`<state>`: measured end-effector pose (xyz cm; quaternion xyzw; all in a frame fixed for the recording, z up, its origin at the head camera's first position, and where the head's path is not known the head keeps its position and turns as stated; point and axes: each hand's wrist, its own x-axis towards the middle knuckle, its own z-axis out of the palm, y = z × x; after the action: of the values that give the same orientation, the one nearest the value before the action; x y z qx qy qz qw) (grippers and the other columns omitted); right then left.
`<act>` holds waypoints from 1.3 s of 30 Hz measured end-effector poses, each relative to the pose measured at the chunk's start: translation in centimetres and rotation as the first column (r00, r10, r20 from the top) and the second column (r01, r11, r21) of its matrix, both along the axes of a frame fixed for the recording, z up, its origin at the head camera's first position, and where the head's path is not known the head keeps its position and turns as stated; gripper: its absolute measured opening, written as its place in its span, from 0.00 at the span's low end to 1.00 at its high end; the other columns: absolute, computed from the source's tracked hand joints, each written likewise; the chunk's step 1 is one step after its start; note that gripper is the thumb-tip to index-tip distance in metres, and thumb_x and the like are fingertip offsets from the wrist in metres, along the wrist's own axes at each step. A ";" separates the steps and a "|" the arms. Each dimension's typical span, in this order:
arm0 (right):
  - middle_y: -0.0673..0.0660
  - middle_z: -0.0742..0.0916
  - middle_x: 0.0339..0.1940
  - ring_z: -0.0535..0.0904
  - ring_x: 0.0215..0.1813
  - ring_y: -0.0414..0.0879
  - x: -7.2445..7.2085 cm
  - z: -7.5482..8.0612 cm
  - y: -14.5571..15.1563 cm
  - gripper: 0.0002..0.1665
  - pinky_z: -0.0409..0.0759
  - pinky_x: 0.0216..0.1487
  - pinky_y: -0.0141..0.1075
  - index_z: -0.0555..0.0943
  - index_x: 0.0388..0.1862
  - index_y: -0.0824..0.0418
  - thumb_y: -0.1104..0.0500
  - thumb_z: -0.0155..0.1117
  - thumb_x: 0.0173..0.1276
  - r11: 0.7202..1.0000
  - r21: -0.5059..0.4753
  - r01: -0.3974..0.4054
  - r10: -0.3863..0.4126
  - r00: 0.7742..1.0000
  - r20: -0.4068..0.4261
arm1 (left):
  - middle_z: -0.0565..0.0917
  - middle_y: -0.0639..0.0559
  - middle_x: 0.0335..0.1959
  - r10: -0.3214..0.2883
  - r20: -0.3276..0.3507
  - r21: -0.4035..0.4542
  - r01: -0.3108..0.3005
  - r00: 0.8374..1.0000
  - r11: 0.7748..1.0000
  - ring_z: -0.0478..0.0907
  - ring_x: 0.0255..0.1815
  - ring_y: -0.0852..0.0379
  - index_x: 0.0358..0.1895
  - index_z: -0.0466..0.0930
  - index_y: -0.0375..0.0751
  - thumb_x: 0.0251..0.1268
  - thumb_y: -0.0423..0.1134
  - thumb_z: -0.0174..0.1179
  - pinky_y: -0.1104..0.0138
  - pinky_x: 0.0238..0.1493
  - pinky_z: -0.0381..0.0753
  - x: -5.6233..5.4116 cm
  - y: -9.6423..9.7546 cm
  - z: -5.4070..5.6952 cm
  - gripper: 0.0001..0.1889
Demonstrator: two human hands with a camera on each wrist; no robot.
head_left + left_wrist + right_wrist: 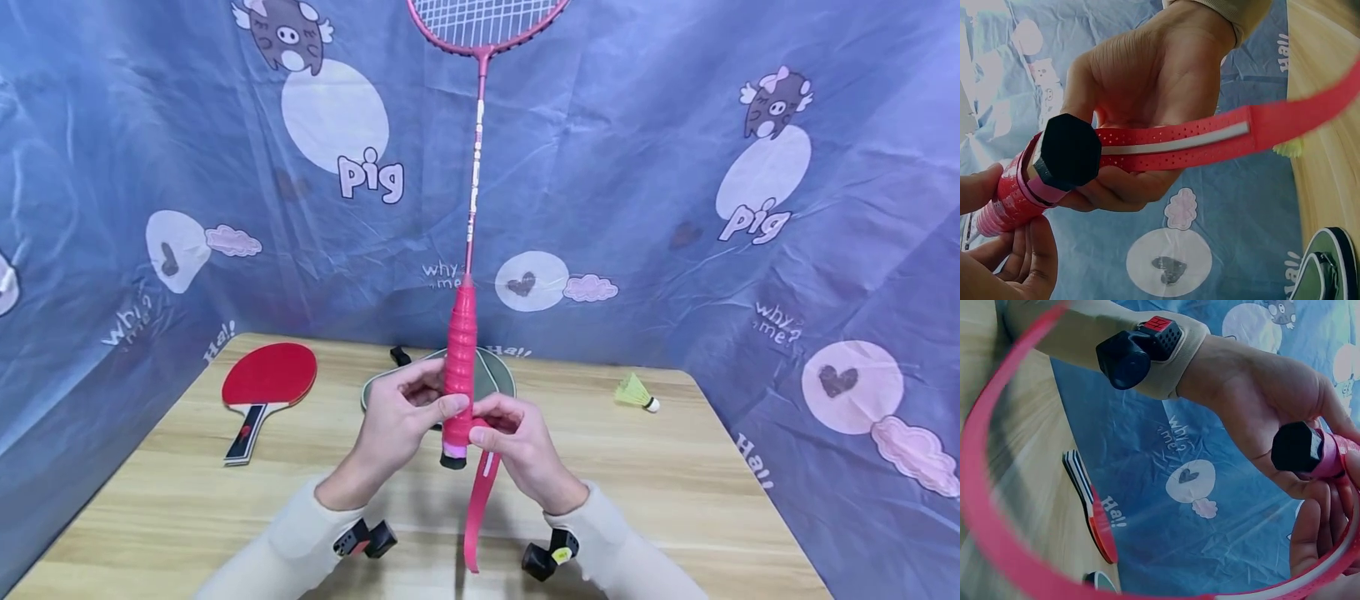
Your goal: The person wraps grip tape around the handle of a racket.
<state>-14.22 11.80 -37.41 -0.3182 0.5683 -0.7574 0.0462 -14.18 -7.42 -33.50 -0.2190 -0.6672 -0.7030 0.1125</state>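
Note:
A pink badminton racket (pixel 472 200) stands upright over the table, its strung head cut off at the top of the head view. Spirals of pink overgrip tape (pixel 1175 140) wrap its handle down to near the black butt cap (pixel 1069 152). My left hand (pixel 393 421) holds the handle between thumb and fingers. Beside the lower handle, my right hand (pixel 527 446) pinches the tape. Its loose tail hangs toward the table, and a white strip runs along part of the perforated side.
On the wooden table (pixel 637 492), a red table tennis paddle (pixel 270 375) lies at the left. A green-grey case (pixel 495 375) lies behind the hands, partly hidden. A yellow shuttlecock (pixel 636 393) rests at the back right. Blue printed cloth (pixel 637 167) hangs behind.

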 end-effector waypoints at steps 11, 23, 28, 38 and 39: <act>0.44 0.90 0.39 0.84 0.40 0.34 0.0 0.0 0.1 0.09 0.82 0.42 0.25 0.85 0.43 0.53 0.65 0.69 0.67 0.998 0.050 0.047 -0.047 0.999 -0.004 | 0.87 0.32 0.42 -0.032 -0.005 -0.009 0.032 0.999 0.999 0.84 0.39 0.62 0.59 0.81 0.30 0.59 0.27 0.69 0.70 0.46 0.88 0.3 -0.2 0.0 0.22; 0.44 0.91 0.39 0.85 0.41 0.34 -0.4 0.3 0.4 0.10 0.82 0.44 0.26 0.86 0.45 0.53 0.65 0.69 0.68 0.999 -0.015 -0.031 0.031 1.000 0.002 | 0.88 0.61 0.39 -0.153 0.081 0.120 0.142 0.985 0.982 0.85 0.40 0.63 0.58 0.79 0.22 0.61 0.27 0.67 0.68 0.43 0.89 0.2 -0.4 0.2 0.22; 0.46 0.91 0.41 0.85 0.43 0.36 -0.4 0.2 0.6 0.10 0.83 0.46 0.27 0.85 0.46 0.55 0.67 0.66 0.69 0.993 -0.053 -0.105 0.106 0.994 0.028 | 0.88 0.61 0.39 -0.194 0.066 0.155 0.182 0.979 0.971 0.85 0.41 0.63 0.58 0.77 0.19 0.62 0.27 0.66 0.69 0.44 0.88 0.3 -0.3 0.0 0.22; 0.47 0.90 0.44 0.86 0.46 0.38 -0.8 0.2 0.8 0.10 0.83 0.49 0.28 0.83 0.50 0.58 0.66 0.62 0.73 0.976 -0.087 -0.199 0.204 0.977 0.056 | 0.89 0.60 0.42 -0.267 0.084 0.245 0.240 0.960 0.939 0.84 0.44 0.64 0.61 0.72 0.15 0.65 0.26 0.63 0.71 0.45 0.86 0.2 -0.1 -0.3 0.23; 0.47 0.90 0.44 0.85 0.46 0.38 -0.8 0.1 0.9 0.10 0.83 0.49 0.28 0.83 0.50 0.58 0.66 0.61 0.73 0.973 -0.092 -0.209 0.215 0.975 0.056 | 0.89 0.60 0.42 -0.272 0.087 0.253 0.243 0.958 0.936 0.84 0.44 0.64 0.61 0.73 0.15 0.65 0.25 0.63 0.71 0.46 0.86 0.1 0.0 -0.4 0.23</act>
<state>-15.04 12.68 -37.27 -0.3537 0.4962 -0.7819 0.1319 -14.08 -7.45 -33.88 -0.2464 -0.5484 -0.7991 0.0044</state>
